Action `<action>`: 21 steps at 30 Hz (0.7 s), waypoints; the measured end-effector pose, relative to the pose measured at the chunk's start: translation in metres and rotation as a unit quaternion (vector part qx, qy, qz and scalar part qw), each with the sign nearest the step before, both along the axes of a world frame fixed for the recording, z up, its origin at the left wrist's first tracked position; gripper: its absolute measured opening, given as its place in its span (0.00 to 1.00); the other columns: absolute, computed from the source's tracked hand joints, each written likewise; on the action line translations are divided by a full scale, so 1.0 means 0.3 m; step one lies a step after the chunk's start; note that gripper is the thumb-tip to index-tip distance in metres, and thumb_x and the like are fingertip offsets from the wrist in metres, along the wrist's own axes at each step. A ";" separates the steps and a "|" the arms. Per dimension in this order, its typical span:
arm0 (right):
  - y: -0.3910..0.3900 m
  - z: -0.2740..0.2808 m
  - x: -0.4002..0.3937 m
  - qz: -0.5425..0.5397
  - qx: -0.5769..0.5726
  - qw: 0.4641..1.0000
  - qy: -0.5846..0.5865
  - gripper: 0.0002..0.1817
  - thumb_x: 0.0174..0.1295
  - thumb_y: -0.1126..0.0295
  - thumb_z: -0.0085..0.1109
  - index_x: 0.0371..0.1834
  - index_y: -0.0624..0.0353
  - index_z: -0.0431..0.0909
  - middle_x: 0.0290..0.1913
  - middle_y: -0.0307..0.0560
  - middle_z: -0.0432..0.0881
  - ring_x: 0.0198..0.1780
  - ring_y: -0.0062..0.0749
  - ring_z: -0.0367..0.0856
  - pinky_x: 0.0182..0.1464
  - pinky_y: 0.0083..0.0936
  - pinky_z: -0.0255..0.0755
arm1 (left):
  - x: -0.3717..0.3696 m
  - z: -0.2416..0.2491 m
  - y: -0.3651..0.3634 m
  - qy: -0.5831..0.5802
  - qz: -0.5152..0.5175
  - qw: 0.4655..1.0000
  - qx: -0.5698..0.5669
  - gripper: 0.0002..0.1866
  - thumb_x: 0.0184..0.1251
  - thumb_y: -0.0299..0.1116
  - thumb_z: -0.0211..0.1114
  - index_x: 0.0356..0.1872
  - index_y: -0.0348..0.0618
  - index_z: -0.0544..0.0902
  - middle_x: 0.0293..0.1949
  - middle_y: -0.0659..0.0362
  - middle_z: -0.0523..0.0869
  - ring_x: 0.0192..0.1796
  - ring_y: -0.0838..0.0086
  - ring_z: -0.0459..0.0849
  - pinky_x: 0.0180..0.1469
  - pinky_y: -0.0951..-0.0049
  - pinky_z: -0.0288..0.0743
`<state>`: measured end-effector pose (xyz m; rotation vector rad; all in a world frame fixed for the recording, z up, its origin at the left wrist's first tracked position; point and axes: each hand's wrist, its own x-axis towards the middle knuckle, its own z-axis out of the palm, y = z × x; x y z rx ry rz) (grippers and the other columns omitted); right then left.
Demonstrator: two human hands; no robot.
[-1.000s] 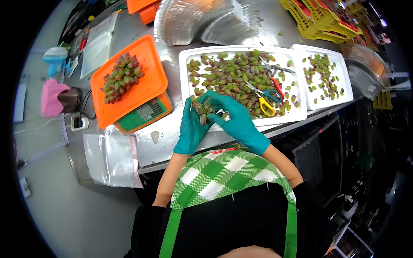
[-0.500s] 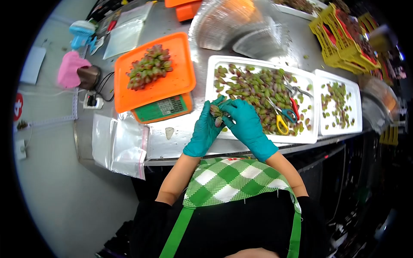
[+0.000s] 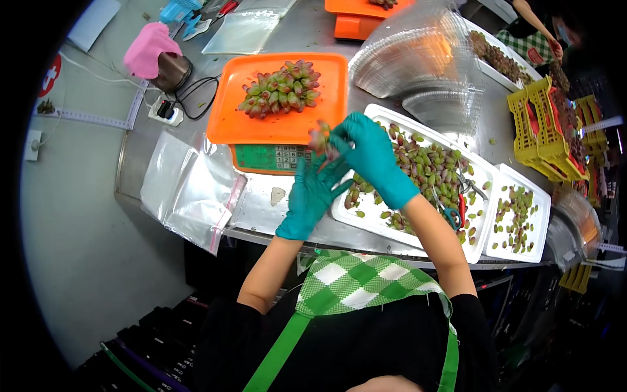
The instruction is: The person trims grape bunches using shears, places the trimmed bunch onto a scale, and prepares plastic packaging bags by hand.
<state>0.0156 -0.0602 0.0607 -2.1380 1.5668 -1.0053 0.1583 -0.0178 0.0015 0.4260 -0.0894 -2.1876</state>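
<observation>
My right hand (image 3: 375, 153), in a teal glove, pinches a small sprig of reddish-green grapes (image 3: 320, 137), blurred by motion, at the near right edge of the scale's orange tray (image 3: 228, 121). Just below it, my left hand (image 3: 310, 199), gloved alike, has its fingers spread and holds nothing. On the orange tray lies a larger bunch of grapes (image 3: 281, 90). The green keypad and display of the scale (image 3: 258, 157) show under the tray, partly covered by my left fingers. Beneath my right forearm, a white tray (image 3: 356, 210) holds many loose grapes (image 3: 428, 166) and scissors (image 3: 462, 208).
Clear plastic bags (image 3: 189, 186) overhang the table's front left edge. Stacked clear plastic containers (image 3: 418, 62) stand behind the white tray. A smaller white tray (image 3: 494, 242) and yellow crates (image 3: 542, 127) are at right. Another person's arm (image 3: 532, 19) shows at far right.
My hands have parted. My right hand has carried the small grape sprig up toward the scale's tray, while the left has opened. The whole view has shifted, bringing another person into sight.
</observation>
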 end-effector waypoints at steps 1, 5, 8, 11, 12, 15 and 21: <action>-0.038 -0.025 0.018 -0.022 -0.001 1.000 -0.008 0.06 0.47 0.67 0.59 0.25 0.56 0.74 0.29 0.44 0.72 0.33 0.40 0.72 0.33 0.34 0.68 | -0.002 -0.034 0.015 -0.013 -0.019 1.000 0.007 0.30 0.65 0.53 0.42 0.59 0.40 0.60 0.57 0.51 0.67 0.59 0.59 0.66 0.60 0.52 0.59; -0.122 -0.136 0.064 -0.075 -0.021 0.996 0.040 0.06 0.47 0.68 0.60 0.26 0.56 0.75 0.29 0.45 0.72 0.33 0.41 0.72 0.34 0.34 0.68 | -0.037 -0.022 0.102 -0.029 -0.093 0.995 0.016 0.28 0.66 0.50 0.40 0.57 0.36 0.63 0.55 0.48 0.69 0.58 0.57 0.67 0.60 0.54 0.59; -0.106 -0.151 0.055 -0.089 -0.032 0.994 -0.055 0.07 0.48 0.68 0.59 0.30 0.56 0.76 0.32 0.47 0.72 0.35 0.41 0.73 0.36 0.33 0.68 | -0.045 -0.008 0.123 -0.062 -0.149 0.987 -0.002 0.27 0.67 0.49 0.40 0.57 0.36 0.63 0.55 0.47 0.70 0.58 0.58 0.68 0.60 0.59 0.61; -0.036 -0.089 0.013 -0.109 -0.041 0.991 -0.067 0.14 0.50 0.73 0.58 0.42 0.55 0.75 0.37 0.46 0.71 0.37 0.33 0.75 0.38 0.25 0.69 | -0.041 -0.055 0.133 -0.089 -0.183 0.979 -0.029 0.26 0.67 0.48 0.40 0.58 0.37 0.63 0.54 0.48 0.70 0.57 0.62 0.70 0.60 0.65 0.62; -0.012 -0.074 -0.006 -0.123 -0.013 0.987 -0.102 0.14 0.51 0.73 0.58 0.43 0.54 0.75 0.38 0.46 0.72 0.37 0.35 0.75 0.40 0.26 0.69 | -0.041 -0.059 0.135 -0.097 -0.192 0.976 -0.036 0.26 0.67 0.48 0.40 0.58 0.37 0.64 0.54 0.49 0.71 0.56 0.62 0.70 0.59 0.65 0.62; 0.052 -0.096 -0.091 -0.143 -0.026 0.984 -0.105 0.16 0.51 0.77 0.56 0.46 0.55 0.74 0.39 0.46 0.72 0.37 0.30 0.75 0.41 0.22 0.69 | -0.048 -0.045 0.126 -0.110 -0.212 0.970 -0.049 0.26 0.67 0.48 0.42 0.57 0.38 0.65 0.52 0.50 0.73 0.55 0.65 0.72 0.57 0.68 0.64; 0.148 -0.183 -0.213 -0.246 0.016 0.947 -0.204 0.16 0.55 0.77 0.53 0.48 0.58 0.72 0.40 0.41 0.75 0.38 0.22 0.73 0.42 0.20 0.68 | -0.071 -0.053 0.127 -0.099 -0.215 0.970 -0.048 0.25 0.65 0.48 0.46 0.55 0.39 0.68 0.48 0.52 0.76 0.51 0.68 0.75 0.54 0.72 0.67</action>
